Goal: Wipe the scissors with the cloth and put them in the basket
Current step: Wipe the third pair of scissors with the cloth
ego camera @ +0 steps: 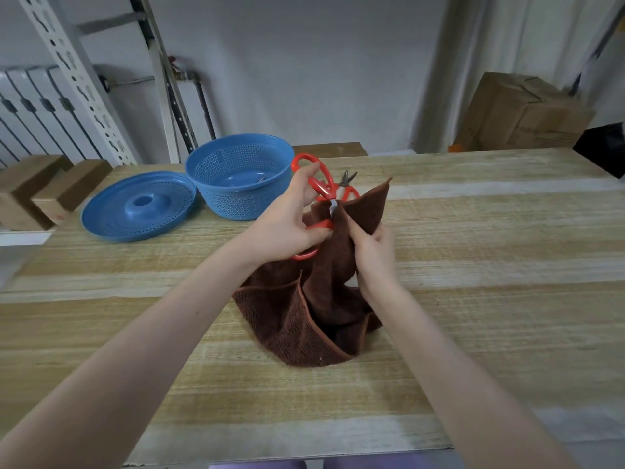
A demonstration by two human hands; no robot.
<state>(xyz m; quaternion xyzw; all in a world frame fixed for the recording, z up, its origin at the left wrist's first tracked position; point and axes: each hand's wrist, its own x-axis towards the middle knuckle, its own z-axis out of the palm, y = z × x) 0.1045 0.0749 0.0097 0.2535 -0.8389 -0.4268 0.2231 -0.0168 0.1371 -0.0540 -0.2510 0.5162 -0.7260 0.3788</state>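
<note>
On my feed the red-handled scissors [319,184] are up off the desk [473,231], blades buried in the brown cloth [304,313], which drapes down bunched; the blue mesh basket [236,194] sits upright, far left

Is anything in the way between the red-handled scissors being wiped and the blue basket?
Nothing visible. The blue perforated plastic basket stands open, its lid beside it; the left hand holds the red-handled scissors near its rim, blades in the brown cloth.

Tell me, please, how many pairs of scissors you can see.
2: red scissors in the left hand against the cloth, second scissors on the table behind it. A glint inside the basket may be a third.
</note>
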